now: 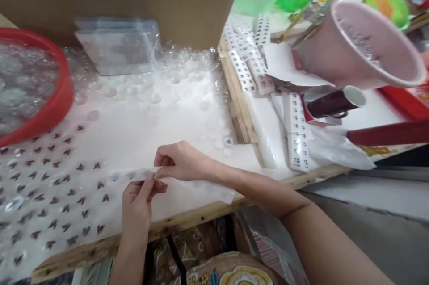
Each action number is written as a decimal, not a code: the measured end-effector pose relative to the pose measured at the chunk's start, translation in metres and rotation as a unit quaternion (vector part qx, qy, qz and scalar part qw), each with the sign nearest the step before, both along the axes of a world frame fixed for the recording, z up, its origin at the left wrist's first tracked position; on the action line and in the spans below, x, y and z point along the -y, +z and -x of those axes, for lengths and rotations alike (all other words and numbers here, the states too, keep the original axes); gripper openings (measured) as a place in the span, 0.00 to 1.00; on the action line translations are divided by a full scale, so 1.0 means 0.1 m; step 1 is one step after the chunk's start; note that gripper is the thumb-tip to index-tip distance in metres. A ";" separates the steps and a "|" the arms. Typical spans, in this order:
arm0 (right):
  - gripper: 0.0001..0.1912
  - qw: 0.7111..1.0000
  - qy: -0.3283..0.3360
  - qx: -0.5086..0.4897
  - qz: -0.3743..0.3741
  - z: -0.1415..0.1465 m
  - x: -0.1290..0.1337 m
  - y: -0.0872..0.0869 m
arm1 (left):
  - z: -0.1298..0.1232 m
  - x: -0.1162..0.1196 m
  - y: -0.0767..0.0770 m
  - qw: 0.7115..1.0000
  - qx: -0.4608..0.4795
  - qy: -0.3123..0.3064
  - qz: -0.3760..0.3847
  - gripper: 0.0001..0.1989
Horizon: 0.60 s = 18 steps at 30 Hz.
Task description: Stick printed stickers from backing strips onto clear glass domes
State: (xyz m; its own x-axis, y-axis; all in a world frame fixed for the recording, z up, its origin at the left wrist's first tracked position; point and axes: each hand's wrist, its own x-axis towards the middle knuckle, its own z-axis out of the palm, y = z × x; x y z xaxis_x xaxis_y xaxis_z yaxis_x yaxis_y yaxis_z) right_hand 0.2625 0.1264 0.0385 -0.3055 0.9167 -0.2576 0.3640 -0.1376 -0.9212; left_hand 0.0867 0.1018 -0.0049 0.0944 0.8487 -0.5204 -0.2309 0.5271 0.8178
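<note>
A pale, thin sticker strip (129,175) with small dark prints lies across the white tabletop, its far end (214,190) reaching past my right wrist. My left hand (140,198) is closed in a pinch at the strip's lower edge. From above, my right hand (182,161) pinches at the same spot, and the fingertips of both hands meet. Whatever sits between the right fingertips is too small to make out. To the left, many small clear pieces with dark winged prints (65,208) are spread in loose rows. Several clear round pieces (156,98) lie beyond my hands.
A red basin (63,84) of clear pieces stands at left. Behind are a cardboard box (187,3) and plastic packets (124,52). On the right are a wooden bar (236,97), sticker sheets (296,133), a dark mug (330,102) lying tilted, and a pink bucket (321,52).
</note>
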 end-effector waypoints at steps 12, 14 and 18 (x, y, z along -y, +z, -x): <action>0.05 0.980 -0.176 -0.067 -0.071 -0.02 0.27 -0.12 | -0.01 0.01 -0.11 0.992 -0.100 -0.033 -0.072 0.12; 0.05 0.970 -0.212 -0.099 -0.057 -0.02 0.30 -0.12 | -0.02 0.01 -0.12 0.989 -0.110 -0.049 -0.081 0.12; 0.07 0.935 -0.315 -0.139 -0.088 -0.31 0.40 -0.05 | 0.00 0.02 -0.12 0.991 -0.112 -0.026 -0.073 0.13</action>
